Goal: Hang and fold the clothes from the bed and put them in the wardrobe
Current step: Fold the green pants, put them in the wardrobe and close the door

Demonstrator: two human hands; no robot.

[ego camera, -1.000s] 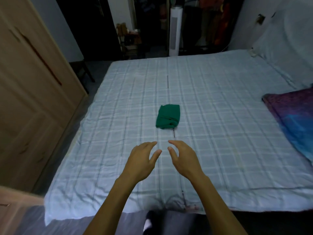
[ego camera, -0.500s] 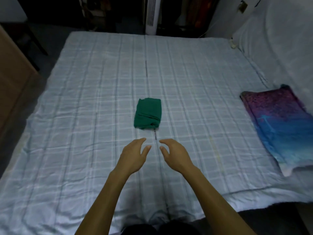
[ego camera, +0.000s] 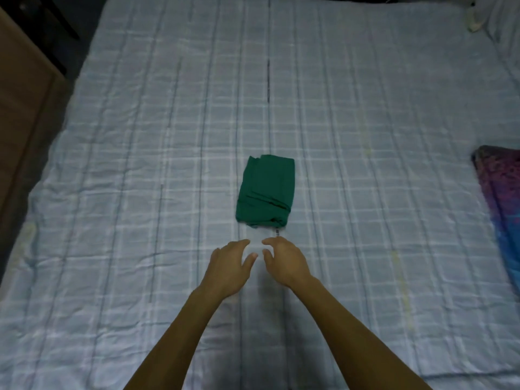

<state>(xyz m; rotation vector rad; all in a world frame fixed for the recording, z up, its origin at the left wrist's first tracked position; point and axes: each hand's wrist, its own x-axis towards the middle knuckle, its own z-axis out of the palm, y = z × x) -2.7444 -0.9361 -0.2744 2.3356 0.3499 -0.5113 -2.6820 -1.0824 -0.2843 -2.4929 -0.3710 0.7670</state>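
Note:
A folded green garment [ego camera: 266, 191] lies in a small neat block in the middle of the bed [ego camera: 140, 136], which has a pale blue checked sheet. My left hand [ego camera: 229, 266] and my right hand [ego camera: 284, 261] reach out side by side just in front of the garment, a short gap short of its near edge. Both hands are empty, palms down, fingers apart and slightly curled. Neither hand touches the garment.
A purple and blue cloth [ego camera: 501, 204] lies at the bed's right edge. The brown wooden wardrobe [ego camera: 22, 108] stands to the left of the bed. A white object [ego camera: 474, 19] sits at the far right corner.
The view has moved forward and tilted down over the bed. Both hands have moved closer to the green garment, staying empty and side by side.

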